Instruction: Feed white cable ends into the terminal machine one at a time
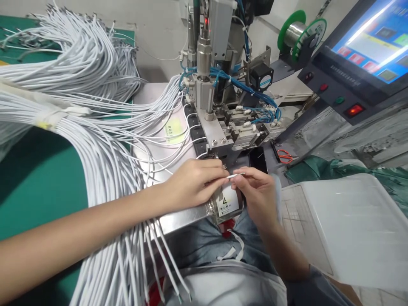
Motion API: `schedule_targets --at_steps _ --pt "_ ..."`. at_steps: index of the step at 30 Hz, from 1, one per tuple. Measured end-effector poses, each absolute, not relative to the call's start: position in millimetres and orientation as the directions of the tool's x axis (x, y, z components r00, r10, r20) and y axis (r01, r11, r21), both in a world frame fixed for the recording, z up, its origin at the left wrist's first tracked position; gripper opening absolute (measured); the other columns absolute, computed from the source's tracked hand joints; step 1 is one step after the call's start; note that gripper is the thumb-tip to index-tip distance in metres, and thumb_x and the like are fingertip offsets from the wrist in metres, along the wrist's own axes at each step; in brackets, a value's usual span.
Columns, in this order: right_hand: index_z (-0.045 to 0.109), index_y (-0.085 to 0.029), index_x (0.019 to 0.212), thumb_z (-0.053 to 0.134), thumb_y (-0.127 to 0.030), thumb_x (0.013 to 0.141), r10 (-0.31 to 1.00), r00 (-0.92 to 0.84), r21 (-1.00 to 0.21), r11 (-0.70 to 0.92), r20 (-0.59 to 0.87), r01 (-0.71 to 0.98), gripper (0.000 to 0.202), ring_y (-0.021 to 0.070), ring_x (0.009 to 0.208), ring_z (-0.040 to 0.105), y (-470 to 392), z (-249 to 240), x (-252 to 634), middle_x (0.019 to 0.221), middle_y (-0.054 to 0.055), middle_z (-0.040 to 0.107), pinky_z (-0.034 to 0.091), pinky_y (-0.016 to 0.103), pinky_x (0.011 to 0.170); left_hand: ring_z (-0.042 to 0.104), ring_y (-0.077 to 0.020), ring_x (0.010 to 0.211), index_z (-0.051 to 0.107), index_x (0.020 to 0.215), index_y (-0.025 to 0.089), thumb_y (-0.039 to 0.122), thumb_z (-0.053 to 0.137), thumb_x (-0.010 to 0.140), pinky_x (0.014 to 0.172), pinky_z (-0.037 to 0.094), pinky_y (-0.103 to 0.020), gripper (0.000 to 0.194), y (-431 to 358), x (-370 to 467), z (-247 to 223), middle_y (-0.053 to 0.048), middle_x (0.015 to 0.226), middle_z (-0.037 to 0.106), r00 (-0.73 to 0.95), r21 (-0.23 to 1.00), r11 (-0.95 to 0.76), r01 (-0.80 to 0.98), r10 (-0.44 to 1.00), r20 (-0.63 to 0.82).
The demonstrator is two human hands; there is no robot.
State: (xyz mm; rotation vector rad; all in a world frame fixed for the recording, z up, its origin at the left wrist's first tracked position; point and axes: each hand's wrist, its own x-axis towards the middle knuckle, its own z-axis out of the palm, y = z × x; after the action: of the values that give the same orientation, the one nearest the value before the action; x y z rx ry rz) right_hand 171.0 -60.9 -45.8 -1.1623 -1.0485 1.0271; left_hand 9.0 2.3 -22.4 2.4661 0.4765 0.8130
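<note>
Left of and beyond the left grip (199,180), a yellow note (175,131) apparently reads "转动方"; below its fingertips, a white label (228,204) carries small, unclear Chinese characters.

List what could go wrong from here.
The white cable might slip or bend, pinched only at the fingertips of the left hand and right hand.
The left forearm crosses the loose cable bundle and could snag it.
The left hand is close to the machine; moving parts could perhaps pinch it.

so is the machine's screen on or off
On: the screen glows blue with coloured buttons, and the switch below it is lit red.
</note>
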Motion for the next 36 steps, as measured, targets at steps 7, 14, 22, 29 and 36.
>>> schedule_targets --at_steps 7,14,22,29,36 --pt "0.072 -0.017 0.075 0.065 -0.022 0.075 0.966 0.070 -0.952 0.231 0.249 0.201 0.009 0.0102 0.058 0.052 -50 -29 186 0.067 0.002 0.062 0.039 0.022 0.049 0.055 -0.0106 0.066 0.066 0.090 0.013 0.017 0.047 0.091 0.059 0.042 -0.019 0.020 3 9 -24 -0.006 0.075 0.061 0.712 0.530 -0.834 0.153 0.465 0.526" --pt "0.072 -0.017 0.068 0.066 -0.027 0.073 0.973 0.104 -0.976 0.194 0.204 0.099 0.013 0.0088 0.052 0.043 -46 -36 177 0.054 -0.002 0.048 0.036 0.023 0.048 0.056 -0.0095 0.064 0.067 0.086 0.014 0.017 0.050 0.089 0.058 0.043 -0.019 0.018 0 9 -19 -0.004 0.071 0.062 0.671 0.601 -0.781 0.171 0.539 0.509" --pt "0.071 -0.016 0.070 0.058 -0.023 0.080 0.882 0.158 -0.819 0.327 0.443 0.471 0.017 0.0082 0.047 0.032 -52 -33 170 0.049 -0.005 0.035 0.029 0.024 0.046 0.050 -0.0113 0.061 0.063 0.085 0.015 0.015 0.044 0.090 0.052 0.036 -0.023 0.020 -2 7 -19 -0.004 0.069 0.060 0.689 0.142 -0.907 0.397 0.397 0.606" --pt "0.064 -0.016 0.058 0.056 -0.020 0.081 0.910 -0.005 -0.808 0.369 0.414 0.459 0.024 0.0091 0.048 0.034 -43 -27 178 0.047 -0.005 0.031 0.030 0.025 0.048 0.049 -0.0133 0.065 0.064 0.080 0.015 0.015 0.045 0.089 0.057 0.037 -0.024 0.021 0 8 -21 -0.004 0.069 0.059 0.690 0.195 -0.882 0.428 0.459 0.560" --pt "0.068 -0.017 0.070 0.055 -0.027 0.081 0.932 0.132 -0.892 0.273 0.338 0.362 0.020 0.0106 0.053 0.041 -37 -55 178 0.054 -0.003 0.045 0.034 0.025 0.050 0.054 -0.0109 0.063 0.064 0.096 0.012 0.018 0.041 0.093 0.056 0.040 -0.021 0.025 6 8 -26 -0.004 0.076 0.058 0.797 0.400 -0.823 0.403 0.530 0.290"
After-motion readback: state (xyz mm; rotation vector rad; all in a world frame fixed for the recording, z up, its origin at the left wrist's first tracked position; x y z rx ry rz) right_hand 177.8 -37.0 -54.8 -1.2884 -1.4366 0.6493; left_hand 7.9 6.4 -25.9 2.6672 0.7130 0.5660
